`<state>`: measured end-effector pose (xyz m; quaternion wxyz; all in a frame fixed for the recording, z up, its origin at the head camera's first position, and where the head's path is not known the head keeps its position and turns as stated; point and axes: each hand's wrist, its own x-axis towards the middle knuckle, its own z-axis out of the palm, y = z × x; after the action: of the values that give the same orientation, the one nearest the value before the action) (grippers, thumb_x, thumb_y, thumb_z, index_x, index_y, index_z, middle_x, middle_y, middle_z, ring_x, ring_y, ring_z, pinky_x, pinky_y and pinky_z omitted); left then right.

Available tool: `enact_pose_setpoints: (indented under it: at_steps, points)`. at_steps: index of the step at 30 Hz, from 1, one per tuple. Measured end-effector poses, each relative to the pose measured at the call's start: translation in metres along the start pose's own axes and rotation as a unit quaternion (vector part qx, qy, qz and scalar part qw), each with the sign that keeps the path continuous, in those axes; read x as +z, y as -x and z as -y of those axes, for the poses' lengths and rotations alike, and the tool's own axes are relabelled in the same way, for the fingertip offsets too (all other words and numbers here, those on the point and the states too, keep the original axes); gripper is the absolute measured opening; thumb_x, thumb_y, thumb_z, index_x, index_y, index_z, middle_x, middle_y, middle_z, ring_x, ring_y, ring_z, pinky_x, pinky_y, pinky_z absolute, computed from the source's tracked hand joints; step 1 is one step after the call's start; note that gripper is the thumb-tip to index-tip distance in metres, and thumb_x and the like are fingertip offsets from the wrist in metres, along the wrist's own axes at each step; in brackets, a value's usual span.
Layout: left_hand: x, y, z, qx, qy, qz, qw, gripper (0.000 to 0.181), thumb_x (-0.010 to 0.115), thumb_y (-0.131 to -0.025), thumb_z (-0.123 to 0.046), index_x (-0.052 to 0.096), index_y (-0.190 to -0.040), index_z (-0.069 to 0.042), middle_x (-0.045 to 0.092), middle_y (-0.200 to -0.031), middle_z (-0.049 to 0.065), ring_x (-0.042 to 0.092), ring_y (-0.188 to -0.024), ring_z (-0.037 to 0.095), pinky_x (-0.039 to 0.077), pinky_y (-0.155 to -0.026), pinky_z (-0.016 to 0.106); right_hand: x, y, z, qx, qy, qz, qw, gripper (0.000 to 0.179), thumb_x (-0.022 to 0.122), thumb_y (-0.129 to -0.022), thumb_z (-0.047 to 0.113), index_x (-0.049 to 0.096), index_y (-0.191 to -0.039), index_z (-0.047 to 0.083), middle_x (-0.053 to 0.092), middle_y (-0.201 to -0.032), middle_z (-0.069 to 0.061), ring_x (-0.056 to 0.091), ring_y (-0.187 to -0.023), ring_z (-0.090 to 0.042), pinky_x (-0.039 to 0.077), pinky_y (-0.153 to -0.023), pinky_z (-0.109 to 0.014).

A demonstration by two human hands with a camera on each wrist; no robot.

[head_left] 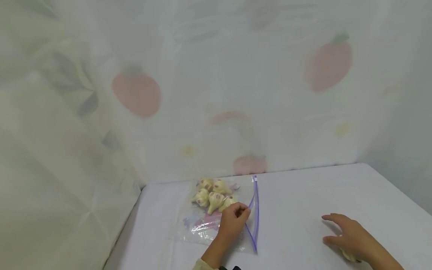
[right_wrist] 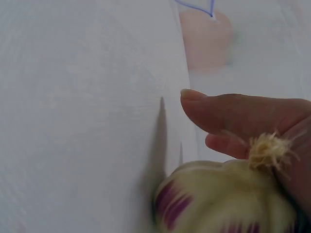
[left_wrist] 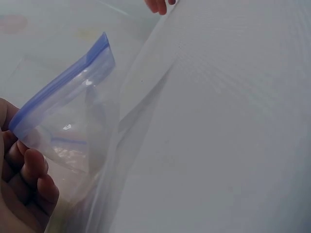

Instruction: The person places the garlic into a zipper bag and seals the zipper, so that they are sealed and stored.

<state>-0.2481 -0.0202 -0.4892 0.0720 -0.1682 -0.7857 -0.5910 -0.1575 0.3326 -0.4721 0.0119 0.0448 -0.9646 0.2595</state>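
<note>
A clear zip bag with a purple zip strip lies flat, and several garlic bulbs are inside it. My left hand pinches one lip of the bag's mouth near the middle of the strip, lifting that lip so the mouth gapes. The left wrist view shows the raised lip held by the thumb and fingers. At the right, my right hand has its thumb and fingers spread apart. One loose garlic bulb, purple-streaked with a frayed stem, sits under that hand, mostly covered in the head view.
A white cloth covers the table. Behind it hangs a pale curtain with strawberry prints, and another patterned cloth hangs along the left side. The table's back edge runs just beyond the bag.
</note>
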Motion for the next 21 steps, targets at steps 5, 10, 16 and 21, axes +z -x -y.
enact_pose_setpoints:
  at_steps: [5, 10, 16, 21]
  points:
    - [0.002, 0.000, -0.002, 0.009, -0.008, -0.001, 0.9999, 0.006, 0.071, -0.088, -0.015, 0.071, -0.083, -0.012, 0.062, -0.073, -0.003, 0.053, -0.063, 0.003, 0.047, -0.058, 0.018, 0.002, -0.005, 0.004, 0.023, -0.006, 0.010, 0.9997, 0.046, 0.080, -0.077, 0.034, 0.068, -0.114, 0.010, 0.062, -0.117, -0.020, 0.057, -0.108, -0.046, 0.048, -0.085, -0.061]
    - [0.002, -0.001, -0.004, 0.015, -0.014, 0.003, 0.9998, 0.006, 0.071, -0.088, -0.015, 0.071, -0.083, -0.012, 0.063, -0.073, -0.004, 0.052, -0.063, 0.002, 0.047, -0.058, 0.018, 0.010, -0.014, 0.020, 0.040, -0.027, -0.001, 0.9988, 0.016, 0.074, -0.082, 0.021, 0.069, -0.095, 0.014, 0.061, -0.090, -0.001, 0.057, -0.085, -0.019, 0.049, -0.071, -0.039]
    - [0.001, -0.001, -0.003, 0.020, -0.015, -0.003, 0.9997, 0.007, 0.071, -0.088, -0.014, 0.071, -0.082, -0.011, 0.062, -0.073, -0.002, 0.052, -0.063, 0.002, 0.046, -0.057, 0.018, 0.029, -0.040, 0.051, 0.041, -0.055, -0.035, 0.9970, 0.007, 0.070, -0.083, 0.017, 0.068, -0.089, 0.014, 0.058, -0.076, 0.003, 0.051, -0.070, -0.014, 0.042, -0.063, -0.031]
    - [0.002, -0.001, -0.001, 0.020, -0.011, 0.002, 0.9997, 0.007, 0.071, -0.088, -0.014, 0.071, -0.082, -0.011, 0.062, -0.073, -0.002, 0.052, -0.063, 0.003, 0.046, -0.057, 0.018, 0.046, -0.066, 0.076, 0.031, -0.086, -0.043, 0.9949, 0.008, 0.072, -0.083, 0.019, 0.069, -0.090, 0.015, 0.059, -0.075, 0.003, 0.051, -0.067, -0.014, 0.042, -0.061, -0.030]
